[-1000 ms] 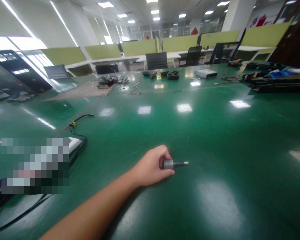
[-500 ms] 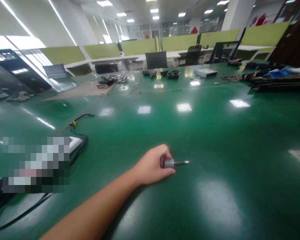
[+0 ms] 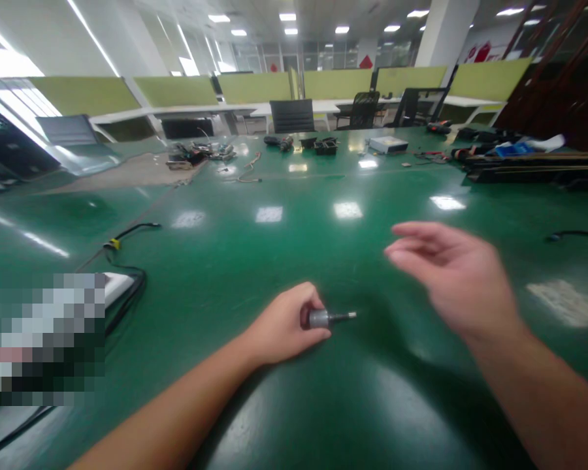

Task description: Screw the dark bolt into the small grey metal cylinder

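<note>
My left hand is closed around a small grey cylindrical piece with a thin dark shaft and a bright metal tip. Its shaft points right, just over the green tabletop; the rear end is hidden in my palm. To the right and farther off, my right hand hangs above the table, slightly blurred. Its fingers are loosely bent, with a gap between thumb and forefinger, and nothing shows in them. It does not touch the grey piece.
A pixelated white object lies at the left with black cables beside it. Across the far side are loose electronic parts, a silver box and a pile of dark items. Office chairs stand beyond.
My right hand has come into view from the right. My left hand still grips the grey piece in much the same pose; the whole scene has shifted slightly left.
</note>
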Demonstrator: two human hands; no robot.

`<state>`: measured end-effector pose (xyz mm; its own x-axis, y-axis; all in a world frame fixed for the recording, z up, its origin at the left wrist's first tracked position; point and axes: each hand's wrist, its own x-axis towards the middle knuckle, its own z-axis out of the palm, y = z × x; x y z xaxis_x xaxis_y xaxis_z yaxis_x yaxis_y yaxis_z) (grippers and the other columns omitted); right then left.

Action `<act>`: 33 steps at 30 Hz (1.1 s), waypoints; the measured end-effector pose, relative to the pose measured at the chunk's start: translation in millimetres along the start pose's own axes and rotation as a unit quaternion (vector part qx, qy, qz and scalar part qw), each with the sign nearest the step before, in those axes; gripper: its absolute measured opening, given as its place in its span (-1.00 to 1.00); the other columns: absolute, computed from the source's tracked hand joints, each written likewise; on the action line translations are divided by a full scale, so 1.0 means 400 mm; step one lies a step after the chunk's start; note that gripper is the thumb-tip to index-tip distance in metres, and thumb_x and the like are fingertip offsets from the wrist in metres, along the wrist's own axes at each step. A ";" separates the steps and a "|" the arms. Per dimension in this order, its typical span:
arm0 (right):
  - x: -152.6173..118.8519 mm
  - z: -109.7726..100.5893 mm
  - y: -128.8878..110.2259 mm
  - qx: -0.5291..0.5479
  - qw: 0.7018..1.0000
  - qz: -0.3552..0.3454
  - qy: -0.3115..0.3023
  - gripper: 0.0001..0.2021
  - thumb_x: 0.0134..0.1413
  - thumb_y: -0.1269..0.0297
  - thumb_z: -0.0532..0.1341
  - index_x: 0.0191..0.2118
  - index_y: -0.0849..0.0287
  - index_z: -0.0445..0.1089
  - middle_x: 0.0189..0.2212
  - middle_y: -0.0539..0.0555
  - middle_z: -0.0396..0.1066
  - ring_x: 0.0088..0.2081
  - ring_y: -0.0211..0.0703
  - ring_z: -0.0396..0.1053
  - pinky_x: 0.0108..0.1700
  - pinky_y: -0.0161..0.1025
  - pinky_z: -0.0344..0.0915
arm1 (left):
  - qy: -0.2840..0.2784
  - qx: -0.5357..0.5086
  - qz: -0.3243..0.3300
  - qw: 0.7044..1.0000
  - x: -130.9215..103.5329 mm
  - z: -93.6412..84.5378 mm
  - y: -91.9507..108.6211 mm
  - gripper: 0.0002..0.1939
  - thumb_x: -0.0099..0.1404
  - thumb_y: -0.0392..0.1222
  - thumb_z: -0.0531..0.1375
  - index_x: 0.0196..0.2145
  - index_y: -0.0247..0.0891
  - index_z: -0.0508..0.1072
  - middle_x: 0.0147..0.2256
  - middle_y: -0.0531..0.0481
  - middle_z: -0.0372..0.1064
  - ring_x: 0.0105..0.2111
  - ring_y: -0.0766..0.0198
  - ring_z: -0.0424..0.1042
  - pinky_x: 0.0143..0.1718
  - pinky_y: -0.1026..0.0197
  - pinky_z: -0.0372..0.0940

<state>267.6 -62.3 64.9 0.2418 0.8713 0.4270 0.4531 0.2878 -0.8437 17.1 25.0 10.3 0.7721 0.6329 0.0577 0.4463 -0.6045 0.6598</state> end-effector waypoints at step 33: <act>-0.060 0.159 0.111 -0.126 0.948 -0.065 -0.286 -0.90 0.05 0.44 0.32 -0.28 0.13 0.48 -0.36 -0.01 0.43 -0.25 -0.16 0.32 -0.20 -0.21 0.19 | 0.004 0.020 -0.036 0.999 -0.001 0.003 0.014 -0.77 0.07 -0.23 0.35 -0.34 -0.25 0.37 -0.40 0.05 0.34 -0.39 0.23 0.32 -0.39 0.25 0.12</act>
<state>227.3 -45.3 -3.5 -0.3026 0.9285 0.2153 0.6546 0.3667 -0.6611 19.6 21.0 13.0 0.7332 0.6798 0.0169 0.5193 -0.5757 0.6316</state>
